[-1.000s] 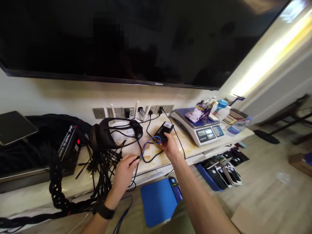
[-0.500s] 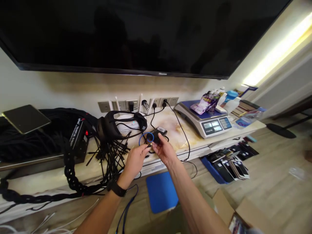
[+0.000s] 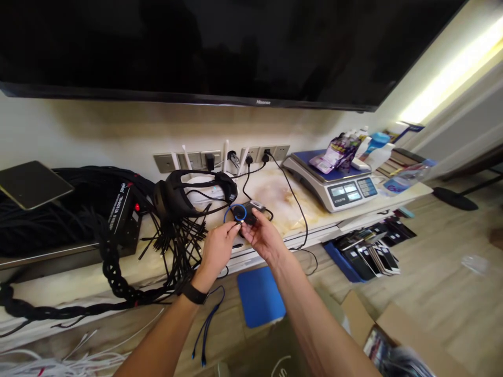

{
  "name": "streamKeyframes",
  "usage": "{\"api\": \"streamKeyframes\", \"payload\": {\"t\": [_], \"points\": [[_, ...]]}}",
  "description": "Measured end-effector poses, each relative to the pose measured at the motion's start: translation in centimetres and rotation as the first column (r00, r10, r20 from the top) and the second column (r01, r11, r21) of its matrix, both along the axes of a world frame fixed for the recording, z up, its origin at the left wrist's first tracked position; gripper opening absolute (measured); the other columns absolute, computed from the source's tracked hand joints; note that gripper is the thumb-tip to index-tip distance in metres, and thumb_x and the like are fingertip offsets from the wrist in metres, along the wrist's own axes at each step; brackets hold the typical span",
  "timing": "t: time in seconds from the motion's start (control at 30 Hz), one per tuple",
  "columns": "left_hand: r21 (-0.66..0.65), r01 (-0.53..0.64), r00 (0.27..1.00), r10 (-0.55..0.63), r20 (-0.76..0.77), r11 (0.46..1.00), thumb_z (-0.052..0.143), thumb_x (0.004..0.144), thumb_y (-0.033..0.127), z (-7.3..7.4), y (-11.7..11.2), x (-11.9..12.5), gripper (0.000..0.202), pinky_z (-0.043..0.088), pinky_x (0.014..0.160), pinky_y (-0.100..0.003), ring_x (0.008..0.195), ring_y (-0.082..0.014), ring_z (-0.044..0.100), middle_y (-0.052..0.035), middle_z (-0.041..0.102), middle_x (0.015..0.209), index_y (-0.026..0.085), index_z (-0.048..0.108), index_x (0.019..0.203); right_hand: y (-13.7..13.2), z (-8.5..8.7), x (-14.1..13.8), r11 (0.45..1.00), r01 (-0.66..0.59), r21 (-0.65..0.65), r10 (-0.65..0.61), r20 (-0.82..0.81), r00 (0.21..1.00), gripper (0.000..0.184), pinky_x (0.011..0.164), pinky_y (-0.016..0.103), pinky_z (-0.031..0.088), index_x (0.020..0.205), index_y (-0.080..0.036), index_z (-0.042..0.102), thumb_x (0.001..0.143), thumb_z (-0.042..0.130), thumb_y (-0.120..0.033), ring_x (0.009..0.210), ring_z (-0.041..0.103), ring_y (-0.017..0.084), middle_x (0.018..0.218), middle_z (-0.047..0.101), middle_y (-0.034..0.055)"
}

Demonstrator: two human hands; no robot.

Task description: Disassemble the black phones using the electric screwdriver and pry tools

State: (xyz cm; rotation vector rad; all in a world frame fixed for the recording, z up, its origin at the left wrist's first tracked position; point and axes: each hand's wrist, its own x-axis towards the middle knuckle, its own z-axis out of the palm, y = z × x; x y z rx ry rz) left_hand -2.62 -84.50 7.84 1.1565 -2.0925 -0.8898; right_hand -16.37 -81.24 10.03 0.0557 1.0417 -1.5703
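Note:
My left hand (image 3: 217, 250), with a black band on its wrist, pinches a small cable plug (image 3: 239, 223) between thumb and fingertips. My right hand (image 3: 264, 234) grips a small black box (image 3: 248, 213) that carries a pale label. Plug and box are close together over the front of the shelf; fingers hide whether they touch. A blue cable loop (image 3: 245, 210) curls beside the box. Just behind my left hand, a black headset (image 3: 171, 196) with a strap rests in front of a white router (image 3: 202, 195).
Loose black cable ends (image 3: 176, 238) spread left of my hands. A scale (image 3: 334, 188) bearing pouches and bottles stands right on the shelf (image 3: 271, 191). A TV (image 3: 236, 52) hangs above. Below are a blue mat (image 3: 261, 297), a blue bin (image 3: 341, 264) and an open carton (image 3: 359, 314).
The view has tilted down a little. My left hand's plug has come closer to the black box and my right fingers. Both hands keep their hold.

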Motion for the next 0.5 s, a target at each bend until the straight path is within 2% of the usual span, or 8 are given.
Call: {"api": "streamKeyframes", "payload": {"t": [0.1,0.27,0.43,0.5], "points": [[-0.01,-0.013,1.0,0.013,-0.005,1.0,0.048,0.098,0.037,0.06,0.13,0.08,0.034,0.043,0.068,-0.027,0.078,-0.0207,0.068,-0.0068,0.079,0.091,0.02,0.076,0.104,0.22,0.2,0.1,1.0,-0.015,0.012,0.015,0.017,1.0,0.024,0.052,0.018,0.06,0.083,-0.012,0.063,0.099,0.057,-0.03,0.049,0.066,0.011,0.058,0.068,0.003],[-0.023,-0.018,1.0,0.018,-0.008,1.0,0.048,0.098,0.038,0.07,0.22,0.38,0.034,0.041,0.065,-0.025,0.071,-0.0181,0.064,-0.0047,0.077,0.085,0.019,0.076,0.103,0.44,0.25,0.28,0.999,-0.04,0.023,0.039,0.044,0.998,0.027,0.05,0.018,0.06,0.083,-0.012,0.063,0.1,0.055,-0.033,0.048,0.066,0.011,0.057,0.067,0.0032],[-0.03,-0.004,1.0,0.003,-0.012,1.0,0.048,0.099,0.038,0.13,0.32,0.51,0.034,0.041,0.069,-0.024,0.077,-0.0177,0.065,-0.0045,0.077,0.092,0.018,0.076,0.106,0.51,0.1,0.48,0.998,-0.056,0.033,0.054,0.047,0.997,0.029,0.048,0.019,0.06,0.084,-0.011,0.063,0.1,0.055,-0.034,0.048,0.065,0.012,0.056,0.067,0.0036],[-0.034,-0.002,1.0,0.002,-0.007,0.999,0.047,0.1,0.037,0.22,0.35,0.53,0.034,0.04,0.068,-0.024,0.075,-0.017,0.063,-0.0038,0.077,0.089,0.018,0.076,0.104,0.56,-0.01,0.6,0.998,-0.055,0.031,0.053,0.04,0.998,0.027,0.048,0.019,0.06,0.084,-0.012,0.063,0.099,0.055,-0.033,0.049,0.066,0.012,0.056,0.066,0.003]]}}
